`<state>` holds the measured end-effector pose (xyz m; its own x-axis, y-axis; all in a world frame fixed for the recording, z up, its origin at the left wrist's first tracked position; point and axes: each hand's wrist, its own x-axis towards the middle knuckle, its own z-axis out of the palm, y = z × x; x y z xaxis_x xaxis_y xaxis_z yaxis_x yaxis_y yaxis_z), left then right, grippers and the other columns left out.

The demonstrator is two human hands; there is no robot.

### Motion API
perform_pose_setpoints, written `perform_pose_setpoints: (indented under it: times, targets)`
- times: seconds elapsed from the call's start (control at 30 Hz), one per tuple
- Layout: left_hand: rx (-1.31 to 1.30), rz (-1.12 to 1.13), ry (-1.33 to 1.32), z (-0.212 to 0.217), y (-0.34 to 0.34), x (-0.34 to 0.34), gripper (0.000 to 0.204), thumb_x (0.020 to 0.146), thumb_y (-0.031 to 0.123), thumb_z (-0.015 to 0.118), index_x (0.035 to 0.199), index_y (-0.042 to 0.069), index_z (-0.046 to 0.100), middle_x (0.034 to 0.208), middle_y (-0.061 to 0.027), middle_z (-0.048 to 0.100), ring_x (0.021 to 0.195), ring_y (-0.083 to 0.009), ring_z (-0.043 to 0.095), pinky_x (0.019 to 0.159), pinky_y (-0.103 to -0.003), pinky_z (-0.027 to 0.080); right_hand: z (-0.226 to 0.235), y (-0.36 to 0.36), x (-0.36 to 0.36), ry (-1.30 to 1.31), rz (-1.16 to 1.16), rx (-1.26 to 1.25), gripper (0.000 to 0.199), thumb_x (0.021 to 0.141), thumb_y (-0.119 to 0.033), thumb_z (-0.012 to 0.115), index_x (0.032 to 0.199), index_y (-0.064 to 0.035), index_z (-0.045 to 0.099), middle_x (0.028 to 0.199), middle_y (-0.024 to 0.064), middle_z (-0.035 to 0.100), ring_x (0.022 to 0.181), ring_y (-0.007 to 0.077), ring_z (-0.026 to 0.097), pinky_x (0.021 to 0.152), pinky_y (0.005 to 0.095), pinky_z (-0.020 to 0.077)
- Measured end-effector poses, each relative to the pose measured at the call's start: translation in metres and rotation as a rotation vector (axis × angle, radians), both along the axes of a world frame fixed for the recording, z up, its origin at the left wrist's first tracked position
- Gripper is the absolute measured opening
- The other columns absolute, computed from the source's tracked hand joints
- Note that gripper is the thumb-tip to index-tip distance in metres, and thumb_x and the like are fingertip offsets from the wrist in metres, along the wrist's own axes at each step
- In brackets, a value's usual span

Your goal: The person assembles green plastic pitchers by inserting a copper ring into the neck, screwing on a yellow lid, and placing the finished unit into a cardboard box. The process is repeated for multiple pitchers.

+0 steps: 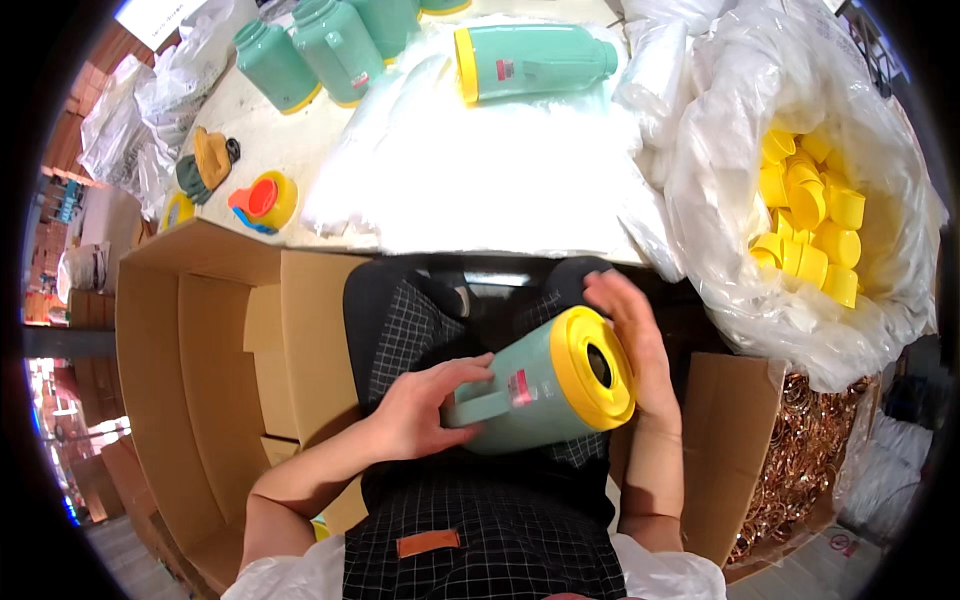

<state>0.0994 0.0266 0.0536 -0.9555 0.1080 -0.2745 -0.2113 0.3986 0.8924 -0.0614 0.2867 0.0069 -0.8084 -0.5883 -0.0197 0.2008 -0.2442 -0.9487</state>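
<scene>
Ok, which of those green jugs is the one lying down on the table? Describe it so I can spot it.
Start at the white table beyond the person's lap. On the heap of clear plastic bags at its far middle lies the green jug, on its side, yellow base pointing left. The other table jugs stand upright at the far left, and the hands hold another.

Five green jugs in view: one [540, 385] at centre, one lying [535, 62] at top, three standing [330, 45] upper left. One open cardboard box [190, 380] at left. One bag of yellow caps [808, 215] at right, caps too heaped to count.

Left hand [420, 408] fingers curled, right hand [630, 335] seemingly flat, forearms bent inward.
</scene>
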Motion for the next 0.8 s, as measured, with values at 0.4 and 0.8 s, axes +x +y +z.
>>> perform_pose_setpoints:
  times: [0.4,0.8]
  targets:
    - [-0.914,-0.048,0.57,-0.094,-0.039,-0.193,0.05,0.076,0.017,0.079,0.121,0.006,0.06,0.111,-0.015,0.056,0.104,-0.0335,0.054,0.09,-0.045,0.043,0.017,-0.001,-0.005,0.181,0.209,0.299,0.064,0.08,-0.012,0.073,0.141,-0.0036,0.052,0.128,0.012,0.058,0.116,0.0241,0.056,0.105,0.033,0.0413]
    - [-0.594,0.216,0.626,-0.103,-0.015,-0.184,0.008,0.084,0.011,0.072,0.084,0.006,0.066,0.083,-0.0114,0.06,0.086,-0.033,0.059,0.078,-0.042,0.045,0.022,-0.005,-0.016,0.25,0.243,0.336,0.065,0.077,-0.006,0.076,0.138,-0.0052,0.054,0.127,0.0134,0.059,0.119,0.0313,0.054,0.104,0.0366,0.0408]
